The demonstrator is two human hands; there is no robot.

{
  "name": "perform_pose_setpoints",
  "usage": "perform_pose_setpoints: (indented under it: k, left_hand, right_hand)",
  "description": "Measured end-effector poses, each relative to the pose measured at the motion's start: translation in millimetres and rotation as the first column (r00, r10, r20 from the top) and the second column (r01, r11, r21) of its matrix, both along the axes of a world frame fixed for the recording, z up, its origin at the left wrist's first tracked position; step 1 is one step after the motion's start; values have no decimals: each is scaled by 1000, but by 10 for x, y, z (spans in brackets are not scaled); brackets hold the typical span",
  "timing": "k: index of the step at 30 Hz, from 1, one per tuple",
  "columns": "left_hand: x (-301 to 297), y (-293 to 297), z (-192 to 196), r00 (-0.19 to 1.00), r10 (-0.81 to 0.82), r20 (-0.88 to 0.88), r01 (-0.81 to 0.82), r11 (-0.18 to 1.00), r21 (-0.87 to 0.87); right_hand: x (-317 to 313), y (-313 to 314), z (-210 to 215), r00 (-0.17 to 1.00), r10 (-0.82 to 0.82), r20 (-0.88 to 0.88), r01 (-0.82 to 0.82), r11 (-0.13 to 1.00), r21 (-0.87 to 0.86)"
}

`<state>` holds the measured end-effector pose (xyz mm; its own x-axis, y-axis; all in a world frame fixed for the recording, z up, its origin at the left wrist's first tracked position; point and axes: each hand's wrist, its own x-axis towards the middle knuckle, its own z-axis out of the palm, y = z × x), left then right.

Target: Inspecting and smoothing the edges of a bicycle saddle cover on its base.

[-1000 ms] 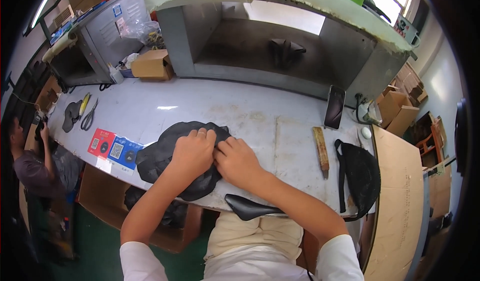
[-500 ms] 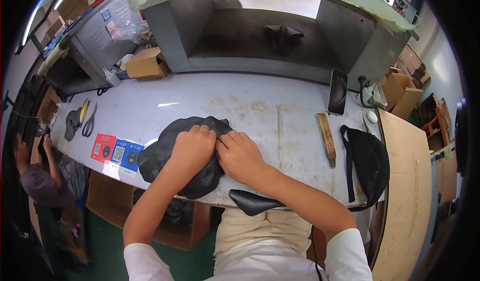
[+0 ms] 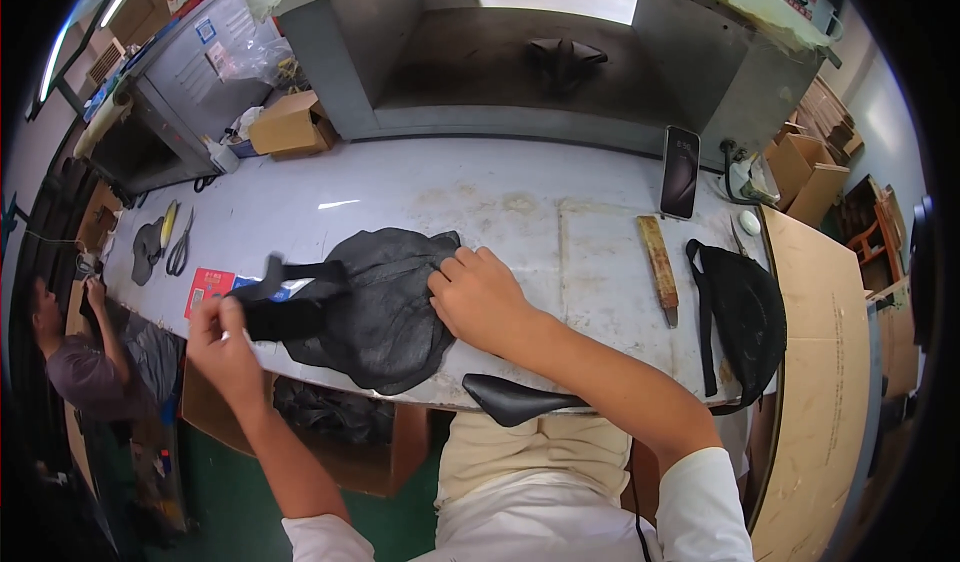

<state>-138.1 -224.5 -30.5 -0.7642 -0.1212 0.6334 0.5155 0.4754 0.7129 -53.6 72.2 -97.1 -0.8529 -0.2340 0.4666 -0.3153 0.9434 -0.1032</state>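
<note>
Apparently, the 2 hands share the work on a black pile [image 3: 395,307] of limp, leather-like material, which lies on the desk [image 3: 500,177] near its front edge, presumably to be within easy reach. The left hand [image 3: 224,354] grips a black piece [image 3: 285,320] between thumb and fingers, out to the left of the pile; blur and overlap hide whether that piece is wholly free. The right hand [image 3: 483,300] rests with bent fingers on the pile's right side, probably as an anchor so the soft layers don't slide; I cannot tell whether it pinches a layer or only presses. A black saddle-shaped piece [image 3: 512,400] sits at the front edge, partly beneath the right forearm. The phone [image 3: 681,174] leans upright by the metal housing [image 3: 365,67], likely so its screen faces the person. Toward the right, a worn tool [image 3: 657,267] and a black bag [image 3: 742,312] lie clear of the pile, while the scissors [image 3: 181,246] lie at the far left, seemingly out of the hands' way. Below the desk, a cardboard box [image 3: 408,452] holds more dark material, perhaps for easy access.
</note>
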Motion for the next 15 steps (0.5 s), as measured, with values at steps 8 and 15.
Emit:
perform_pose_setpoints:
  k: [8, 15]
  left_hand:
    - [463, -1347, -99, 969, 169, -182, -86, 916, 391]
    - [1379, -718, 205, 995, 101, -29, -94, 738, -669]
  right_hand:
    - [13, 10, 29, 998, 19, 52, -19, 1000, -9]
    - [670, -259, 718, 920, 377, 104, -315, 872, -374]
